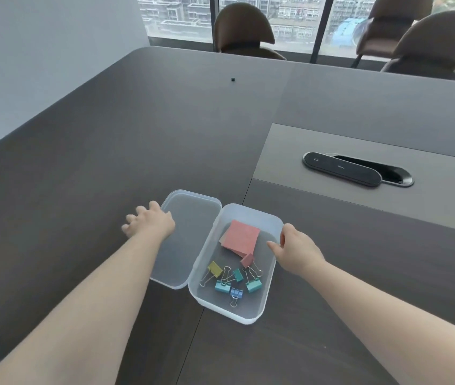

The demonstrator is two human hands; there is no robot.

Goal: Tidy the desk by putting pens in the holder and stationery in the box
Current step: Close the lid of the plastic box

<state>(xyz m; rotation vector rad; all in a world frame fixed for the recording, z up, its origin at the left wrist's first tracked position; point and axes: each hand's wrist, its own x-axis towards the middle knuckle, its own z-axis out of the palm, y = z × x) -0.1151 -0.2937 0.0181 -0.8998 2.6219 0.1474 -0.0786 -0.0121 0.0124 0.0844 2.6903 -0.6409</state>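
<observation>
Two bare hands are working at a translucent plastic box (pixel 269 287) lying open on the dark table (pixel 82 162). No writing is showing legibly anywhere. The left hand (pixel 150 222), fingers loosely spread, is resting on the flipped-back lid (pixel 190 218); the right hand (pixel 295 250) is pinching the box's right rim. Pink sticky notes (pixel 241 237) and coloured binder clips (pixel 232 276) are lying inside.

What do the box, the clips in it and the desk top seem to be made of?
Box: frosted translucent plastic, likely; the dark desk shows dimly through its walls and open lid.
Clips: painted bodies in yellow, teal, blue and pink with shiny wire handles, so probably metal.
Desk: matte dark surface with faint grain, wood veneer or laminate; which one is unclear.
</observation>
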